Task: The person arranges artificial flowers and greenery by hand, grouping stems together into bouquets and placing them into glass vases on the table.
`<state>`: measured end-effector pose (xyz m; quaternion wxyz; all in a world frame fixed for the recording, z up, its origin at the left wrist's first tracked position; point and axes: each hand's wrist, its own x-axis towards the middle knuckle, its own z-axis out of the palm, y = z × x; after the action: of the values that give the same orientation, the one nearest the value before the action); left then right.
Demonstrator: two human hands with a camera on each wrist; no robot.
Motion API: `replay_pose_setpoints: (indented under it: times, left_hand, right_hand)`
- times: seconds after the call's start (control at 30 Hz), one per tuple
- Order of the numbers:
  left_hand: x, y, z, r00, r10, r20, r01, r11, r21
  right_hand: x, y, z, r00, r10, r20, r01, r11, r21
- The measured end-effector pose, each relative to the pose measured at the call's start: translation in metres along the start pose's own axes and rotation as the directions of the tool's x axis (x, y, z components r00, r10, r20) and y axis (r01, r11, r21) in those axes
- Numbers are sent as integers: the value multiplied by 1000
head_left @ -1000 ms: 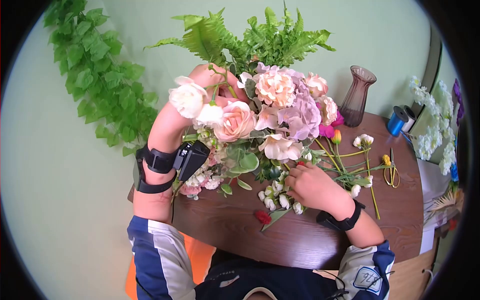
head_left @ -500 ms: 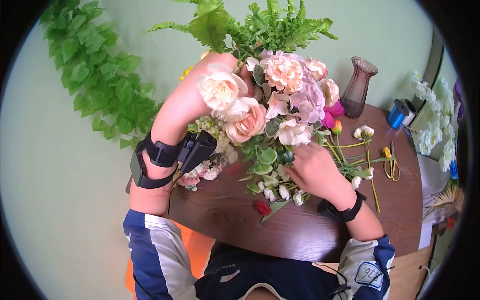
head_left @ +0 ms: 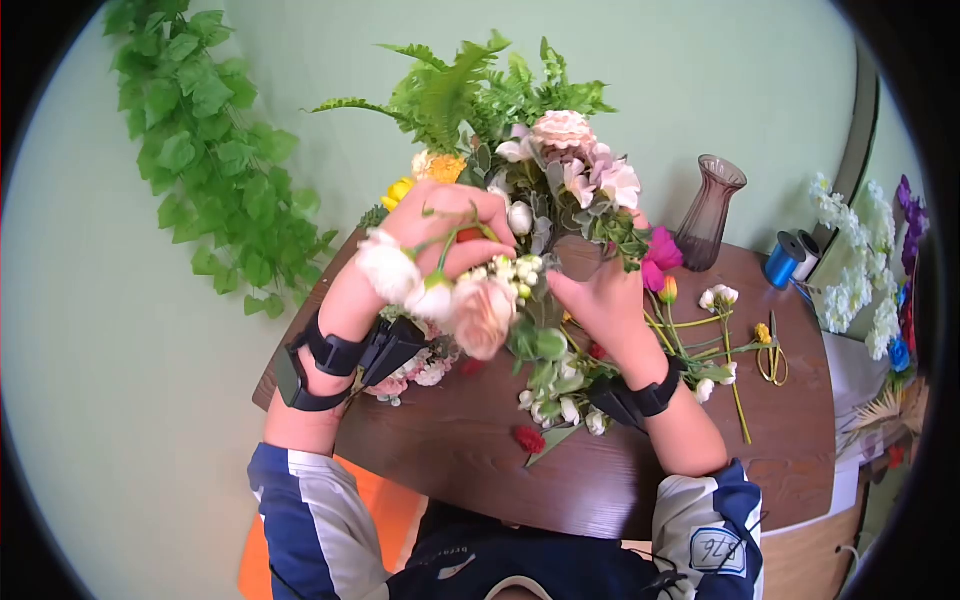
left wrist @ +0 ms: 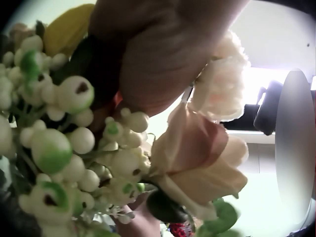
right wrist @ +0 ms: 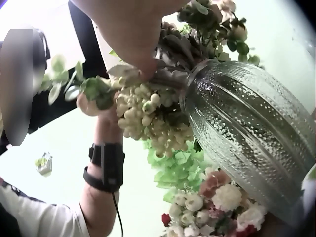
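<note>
My left hand [head_left: 465,225] is in among the artificial flowers, its fingers and thumb curled together at a flower stem; something orange-red shows between them. Pale ranunculus blooms [head_left: 388,268] and a peach rose [head_left: 482,315] hang in front of that hand. Beside its fingertips are white berries [head_left: 515,272], large in the left wrist view. My right hand [head_left: 615,305] reaches up on the arrangement's right side, thumb and fingers spread wide apart; its fingertips are hidden behind pink and lilac blooms [head_left: 600,175]. In the right wrist view, its thumb touches foliage by the neck of a ribbed glass vase [right wrist: 247,118].
Cut white flowers [head_left: 570,385], a red bloom [head_left: 528,438], yellow-handled scissors [head_left: 773,360] and loose stems lie on the brown table [head_left: 480,470]. A purple-tinted vase [head_left: 710,215] and ribbon spools [head_left: 785,260] stand at the back right. Fern fronds [head_left: 450,95] rise behind.
My right hand has risen from the lower stems to the arrangement's right side. The left hand has come down and toward me, and the ranunculus and rose have swung lower.
</note>
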<state>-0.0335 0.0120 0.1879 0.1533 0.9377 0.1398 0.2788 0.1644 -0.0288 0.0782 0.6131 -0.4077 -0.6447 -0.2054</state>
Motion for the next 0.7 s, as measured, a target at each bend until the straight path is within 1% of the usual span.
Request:
replay_pose_setpoints:
  times: [0.03,0.07,0.1,0.13,0.17,0.2,0.23,0.27,0.3,0.33,0.37,0.4,0.43,0.47,0.5,0.53,0.57,0.6,0.67,0.7]
  left_hand:
    - [-2,-1,1,998,62,-3,-62,998,15]
    - [-5,-1,1,994,104,-20,-104,995,12]
    - [-6,1,1,995,96,-17,-95,995,37]
    - [-8,1,1,996,86,-16,-85,995,59]
    - [-8,-1,1,996,82,-17,-81,995,56]
    - [-8,-3,1,994,106,-18,-105,992,64]
    - [-8,-5,2,991,131,-19,-129,989,72]
    - [-7,-6,3,991,129,-21,-127,989,70]
    - [-6,-6,5,990,136,-23,-135,990,52]
    - [-6,-7,6,989,143,-25,-142,989,32]
    - [-5,-8,7,990,140,-22,-139,990,29]
    - [-4,-10,9,983,178,-43,-175,983,58]
    - [-3,-11,9,974,217,-63,-211,973,89]
    - [-2,-11,9,975,214,-63,-208,974,89]
    - [-2,-10,9,974,212,-79,-206,975,78]
    - [-2,-9,9,973,210,-95,-204,977,67]
    - [-3,-7,8,965,241,-105,-230,967,106]
    - [-5,-5,5,965,241,-104,-230,967,108]
    - [-9,-3,1,980,145,-138,-112,969,222]
    - [-13,0,2,971,153,-186,-107,966,235]
  right_hand:
    - [-3,4,1,973,198,117,-215,964,157]
    - [-4,6,3,895,361,261,-428,859,280]
    - [9,-3,-5,923,295,248,-354,902,245]
    - [16,-7,-9,923,293,250,-354,902,247]
    - [21,-9,-11,827,468,312,-556,763,328]
    - [24,-10,-11,691,609,389,-723,573,386]
    - [20,-8,3,854,484,190,-515,744,425]
    - [15,-3,13,854,484,192,-517,744,423]
    - [10,3,23,873,416,255,-479,833,278]
    - [4,9,33,875,356,328,-415,900,130]
    - [1,9,44,815,431,387,-252,865,-433]
    - [1,12,45,813,434,388,-255,865,-433]
    - [3,16,44,840,355,410,-174,893,-416]
    - [9,16,43,860,271,431,-90,914,-396]
    - [17,16,41,874,212,438,-113,964,-242]
    - [23,13,39,863,195,465,-168,981,-101]
    - [32,13,36,915,36,403,-1,996,-86]
    - [38,14,35,933,-129,337,166,982,-84]
    - [41,15,33,934,-127,334,158,985,-66]
    - [50,15,41,935,-121,333,146,988,-49]
